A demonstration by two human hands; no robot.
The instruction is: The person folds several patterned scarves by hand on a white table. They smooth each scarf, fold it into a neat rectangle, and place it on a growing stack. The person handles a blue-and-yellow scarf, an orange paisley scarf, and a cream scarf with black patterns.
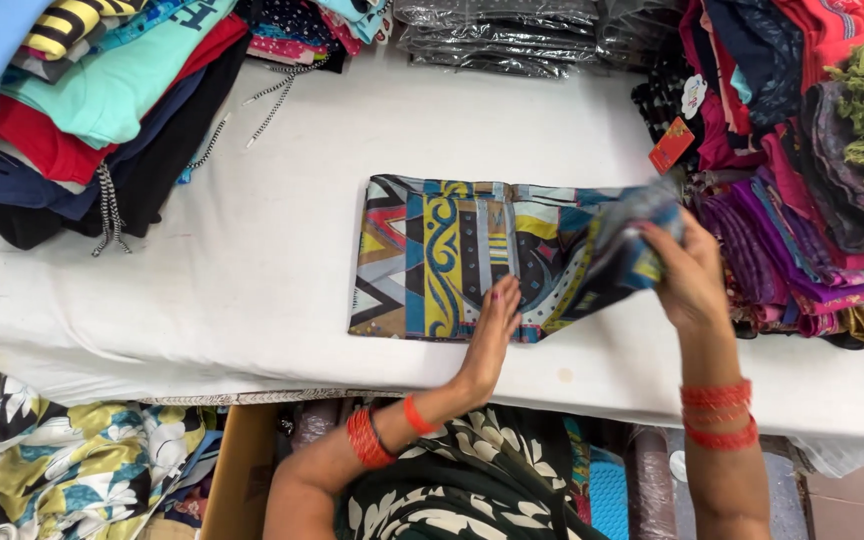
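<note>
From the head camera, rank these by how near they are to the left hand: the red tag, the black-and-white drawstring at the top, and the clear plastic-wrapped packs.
Measured from the left hand, which lies flat on the patterned cloth:
1. Red tag, up and to the right, at the edge of the right-hand clothes pile.
2. Black-and-white drawstring, up and to the left.
3. Plastic-wrapped packs, at the table's far edge. The last two are close in distance.

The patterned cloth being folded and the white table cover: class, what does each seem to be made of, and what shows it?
Patterned cloth: likely thin printed woven fabric, matte; it creases flat under the left hand and bends limply in the right hand.
White table cover: probably plain cotton-like sheet, matte; it wrinkles softly and drapes over the edge.
</note>
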